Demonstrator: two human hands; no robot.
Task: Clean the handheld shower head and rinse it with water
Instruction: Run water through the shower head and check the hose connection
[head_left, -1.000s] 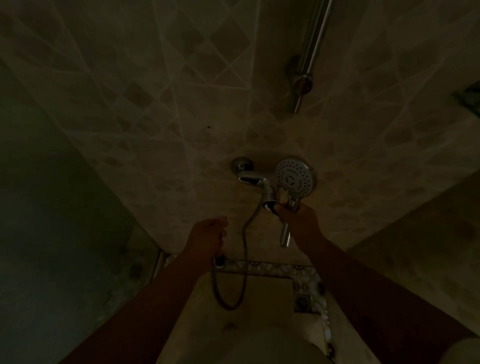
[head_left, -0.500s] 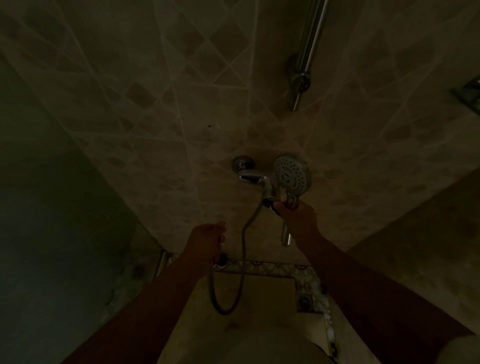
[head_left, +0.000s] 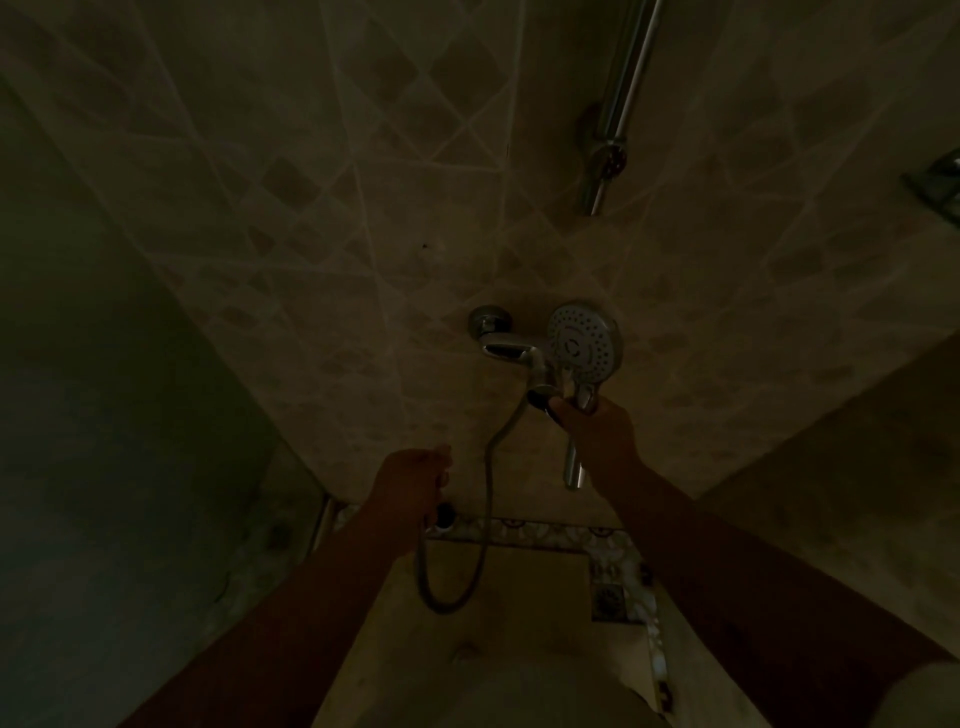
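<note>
Head view, very dim: shower stall w/ beige tiled wall (head_left: 291, 218), grout lines crossing in a diamond pattern, small darker squares at the crossings. Two wall planes met at a corner approx. centre frame; a third, plainer wall closed in at right. Left side was a dull greenish panel (head_left: 88, 415), poss. glass, too dark to say. Lower down a patterned mosaic border (head_left: 545, 532) ran along the base of the wall and turned down the right side, w/ a small dark square drain (head_left: 608, 600) inside that corner. Chrome riser rail (head_left: 621, 93) ran up the wall top right, bracket near its lower end. Chrome mixer tap (head_left: 506, 351) sat on the wall mid-frame. Shower head (head_left: 584, 345) was held up just right of the tap, round nozzle face toward the camera, handle hanging down. Right hand (head_left: 597, 431) gripped that handle, fingers curled round it, thumb near the dark tap knob. Hose (head_left: 485, 499) dropped from the tap area into a loop. Left hand (head_left: 410, 480) was well apart from the right, lower left, fist closed round the hose end of the loop.
</note>
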